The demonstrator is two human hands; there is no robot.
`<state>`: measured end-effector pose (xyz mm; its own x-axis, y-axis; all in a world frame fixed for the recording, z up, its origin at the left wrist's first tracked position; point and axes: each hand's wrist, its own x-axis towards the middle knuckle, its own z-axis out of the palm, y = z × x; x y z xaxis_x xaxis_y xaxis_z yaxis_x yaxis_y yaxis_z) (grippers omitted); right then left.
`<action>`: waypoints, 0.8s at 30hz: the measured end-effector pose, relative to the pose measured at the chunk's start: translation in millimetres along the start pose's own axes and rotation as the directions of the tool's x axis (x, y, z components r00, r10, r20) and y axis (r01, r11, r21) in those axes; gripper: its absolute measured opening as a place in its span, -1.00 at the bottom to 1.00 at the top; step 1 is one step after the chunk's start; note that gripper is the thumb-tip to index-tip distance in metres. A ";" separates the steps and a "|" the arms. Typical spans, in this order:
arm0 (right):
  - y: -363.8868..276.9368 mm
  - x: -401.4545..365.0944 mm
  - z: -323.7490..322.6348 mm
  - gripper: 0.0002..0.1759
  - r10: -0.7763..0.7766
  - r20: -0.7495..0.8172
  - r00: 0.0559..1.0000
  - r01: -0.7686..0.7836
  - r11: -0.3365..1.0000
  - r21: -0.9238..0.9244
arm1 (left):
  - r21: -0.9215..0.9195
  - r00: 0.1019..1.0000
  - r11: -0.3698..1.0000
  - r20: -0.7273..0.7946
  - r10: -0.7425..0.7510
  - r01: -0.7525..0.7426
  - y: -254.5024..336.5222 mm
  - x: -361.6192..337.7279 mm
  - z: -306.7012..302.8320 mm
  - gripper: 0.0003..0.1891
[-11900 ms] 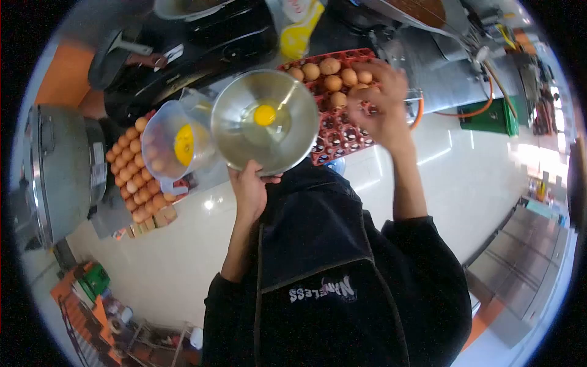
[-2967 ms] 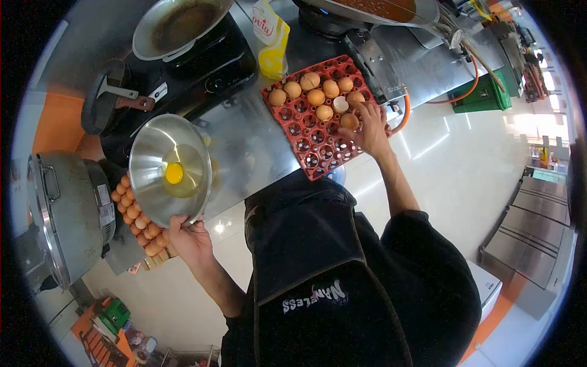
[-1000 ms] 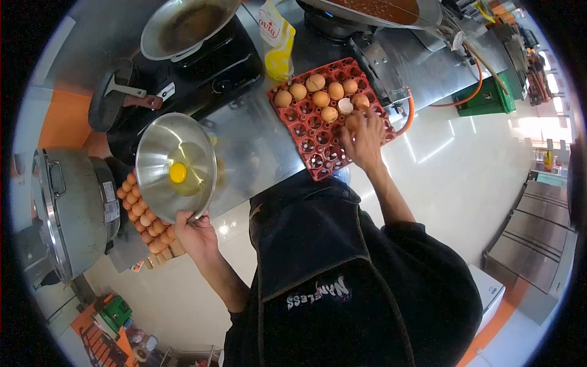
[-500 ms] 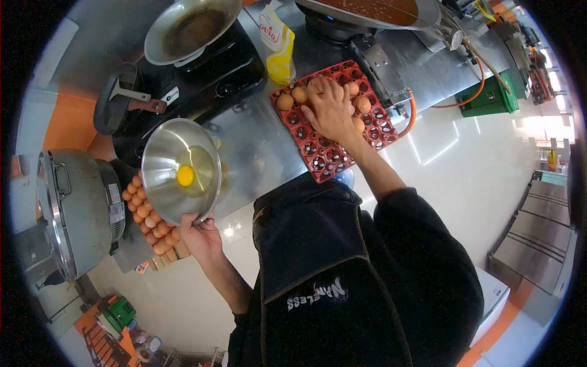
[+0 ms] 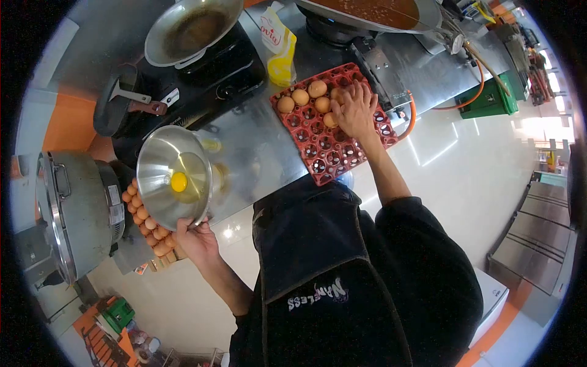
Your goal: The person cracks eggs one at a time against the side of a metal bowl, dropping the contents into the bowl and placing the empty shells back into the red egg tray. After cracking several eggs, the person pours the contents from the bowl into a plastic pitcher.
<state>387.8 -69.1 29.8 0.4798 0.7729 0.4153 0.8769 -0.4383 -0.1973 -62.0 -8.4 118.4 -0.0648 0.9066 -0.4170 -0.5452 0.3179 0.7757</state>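
Note:
My left hand (image 5: pixel 197 237) grips the near rim of a steel mixing bowl (image 5: pixel 156 199), thumb over the edge. One yellow egg yolk (image 5: pixel 178 181) lies in clear egg white inside the bowl. Over the right side of a red plastic egg tray (image 5: pixel 318 174) is my right hand (image 5: pixel 356 112), its fingers stretched out and apart on top of the eggs there; what lies beneath the palm is hidden. Several brown eggs (image 5: pixel 300 97) sit in the tray's cups to the left of this hand, and one egg (image 5: pixel 331 120) is right by the thumb.
More brown eggs (image 5: pixel 142 212) sit stacked beneath the bowl's left side. A yellow-and-white pouch (image 5: pixel 280 46) stands behind the tray. A wok of brown sauce (image 5: pixel 367 11), a pan (image 5: pixel 192 33) on a black stove (image 5: pixel 241 73), and a large pot (image 5: pixel 85 214) surround the steel counter (image 5: pixel 251 153).
My right hand has shifted right across the tray, uncovering eggs on the left and covering those on the right. The bowl has moved slightly left and toward me, with my left hand still on it.

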 end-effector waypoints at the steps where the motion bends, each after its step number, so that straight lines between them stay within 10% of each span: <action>1: 2.4 -5.9 -4.5 -0.45 0.001 0.066 0.998 0.003 0.998 -0.060 | 0.011 1.000 1.000 -0.017 0.019 -0.018 1.2 -0.6 4.1 -0.96; 24: 53.6 -37.4 -11.0 -0.47 0.029 0.014 0.999 -0.029 0.999 -0.017 | 0.042 0.987 0.999 -0.154 0.039 -0.033 16.3 4.6 2.0 -0.86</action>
<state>416.6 -126.5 13.5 0.5055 0.7662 0.3967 0.8620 -0.4683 -0.1939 -69.5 1.5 130.1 -0.2142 0.8648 -0.4541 -0.5073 0.2988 0.8083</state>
